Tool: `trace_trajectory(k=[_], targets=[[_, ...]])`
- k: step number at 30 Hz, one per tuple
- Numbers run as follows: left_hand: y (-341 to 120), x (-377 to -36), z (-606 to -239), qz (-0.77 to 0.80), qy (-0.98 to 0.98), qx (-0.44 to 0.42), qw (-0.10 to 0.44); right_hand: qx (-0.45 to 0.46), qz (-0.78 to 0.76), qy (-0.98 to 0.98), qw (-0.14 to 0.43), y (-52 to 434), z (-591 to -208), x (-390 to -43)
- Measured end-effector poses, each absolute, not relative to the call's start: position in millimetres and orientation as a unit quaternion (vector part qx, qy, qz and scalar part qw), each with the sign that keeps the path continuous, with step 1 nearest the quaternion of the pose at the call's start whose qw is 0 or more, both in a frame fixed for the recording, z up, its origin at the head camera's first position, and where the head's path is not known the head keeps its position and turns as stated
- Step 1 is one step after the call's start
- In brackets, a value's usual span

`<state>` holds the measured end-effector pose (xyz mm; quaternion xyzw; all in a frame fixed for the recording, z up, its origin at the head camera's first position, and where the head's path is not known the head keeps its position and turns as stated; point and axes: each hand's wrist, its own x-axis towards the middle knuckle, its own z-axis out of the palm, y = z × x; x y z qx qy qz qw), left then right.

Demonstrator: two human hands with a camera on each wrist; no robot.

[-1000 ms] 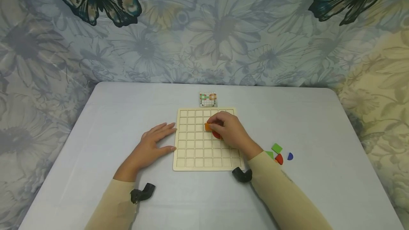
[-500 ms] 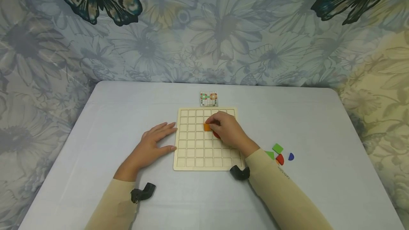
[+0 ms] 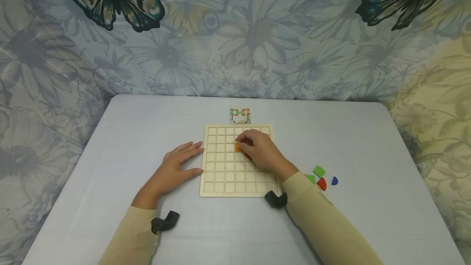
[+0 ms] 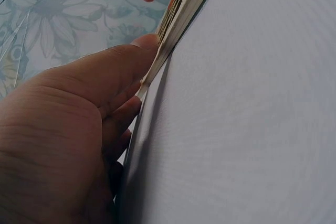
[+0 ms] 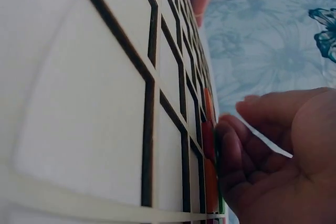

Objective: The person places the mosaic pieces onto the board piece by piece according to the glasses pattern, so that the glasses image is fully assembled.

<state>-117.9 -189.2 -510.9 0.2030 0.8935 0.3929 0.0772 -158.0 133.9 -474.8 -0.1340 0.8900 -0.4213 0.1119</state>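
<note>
A light wooden board (image 3: pixel 219 166) with a grid of square recesses lies on the table. My right hand (image 3: pixel 260 149) is over its upper right part, thumb and index finger pinching a small orange square tile (image 3: pixel 237 147) at a recess. Part of a red tile (image 3: pixel 248 156) shows under that hand. In the right wrist view, orange (image 5: pixel 208 103), red (image 5: pixel 208 137) and green tiles (image 5: pixel 220 195) sit in the board beside the curled fingers. My left hand (image 3: pixel 173 171) lies spread at the board's left edge, fingertips and thumb touching it.
A small card (image 3: pixel 240 115) with a coloured grid pattern lies behind the board. Right of the board are loose pieces: a green square (image 3: pixel 319 171), a green piece (image 3: pixel 310 178), a red rounded piece (image 3: pixel 322 183) and a blue one (image 3: pixel 334 180). A patterned cloth (image 3: pixel 254 44) hangs behind the white table (image 3: pixel 147 122).
My right hand has shifted slightly left with the orange square tile, which now lies flatter at its recess. The left hand stays at the board's edge.
</note>
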Motion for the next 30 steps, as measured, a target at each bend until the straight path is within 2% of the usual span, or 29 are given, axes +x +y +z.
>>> trace_trajectory(k=[12,24,30], targets=[[-188.8,-116.8,-510.3,0.395,0.893,0.202,0.077,-0.126,-0.528,0.829,0.132,147.1,-460.9,-149.5],[-189.0,-116.8,-511.2,0.39,0.894,0.207,0.079,-0.198,-0.684,0.685,0.152,186.7,-445.0,-138.3],[-187.7,-116.3,-510.6,0.389,0.895,0.204,0.076,-0.23,-0.714,0.647,0.137,213.9,-441.7,-128.3]])
